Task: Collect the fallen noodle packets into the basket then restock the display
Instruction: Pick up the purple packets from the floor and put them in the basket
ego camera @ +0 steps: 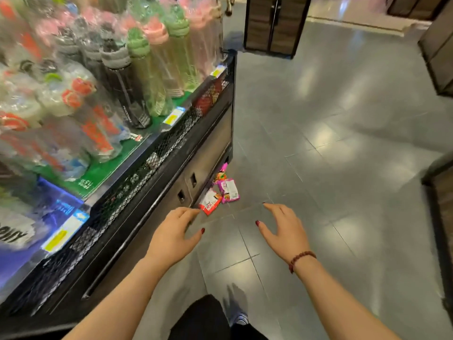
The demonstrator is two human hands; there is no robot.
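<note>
Three noodle packets lie on the grey tile floor against the foot of a black display stand (pixel 171 165): a red and white packet (pixel 209 201), a pink packet (pixel 229 190) beside it, and an orange and pink packet (pixel 221 173) farther back, partly under the stand. My left hand (pixel 175 233) hovers above the floor, fingers relaxed and empty, its fingertips close to the red packet. My right hand (pixel 285 229), with a red bead bracelet on the wrist, is spread open and empty to the right. No basket is in view.
The stand's mesh-fronted shelf (pixel 137 177) at left carries wrapped water bottles (pixel 137 69) and yellow price tags. A dark cabinet (pixel 272 23) stands at the far end of the aisle, and more shelving (pixel 441 217) edges the right. My shoe (pixel 239 317) is on the floor below.
</note>
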